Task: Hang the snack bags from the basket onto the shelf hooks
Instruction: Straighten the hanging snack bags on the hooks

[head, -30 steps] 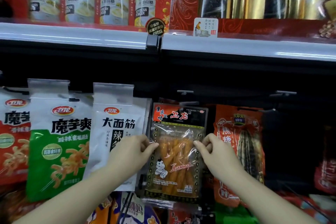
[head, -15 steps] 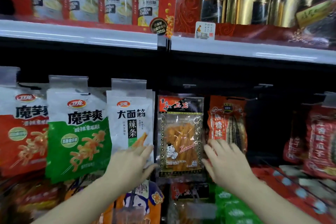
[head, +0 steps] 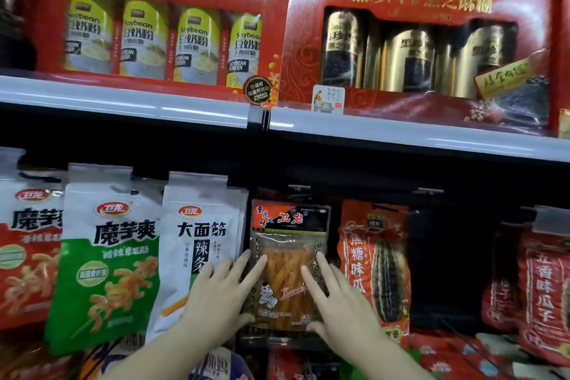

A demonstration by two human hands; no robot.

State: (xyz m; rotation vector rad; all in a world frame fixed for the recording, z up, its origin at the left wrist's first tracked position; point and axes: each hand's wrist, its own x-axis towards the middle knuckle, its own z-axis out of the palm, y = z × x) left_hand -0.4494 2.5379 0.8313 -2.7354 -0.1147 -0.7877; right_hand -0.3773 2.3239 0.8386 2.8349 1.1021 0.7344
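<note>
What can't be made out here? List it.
Head view only:
- The hook behind the clear spicy-strip bag: lost in the dark gap under the shelf rail.
- The basket: out of frame.
- The bag's lower corners: covered by the left hand and right hand.
- Packs along the bottom edge: blurred, cut off.

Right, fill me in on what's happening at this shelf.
A person is stocking hanging snacks. Both hands are spread flat against the clear bag of orange spicy strips, the left hand at its left edge and the right hand at its right. The fingers are straight, pressing rather than gripping. The bag hangs in the row between the white snack bag and the orange sunflower seed bag, below the shelf of red gift boxes.
</note>
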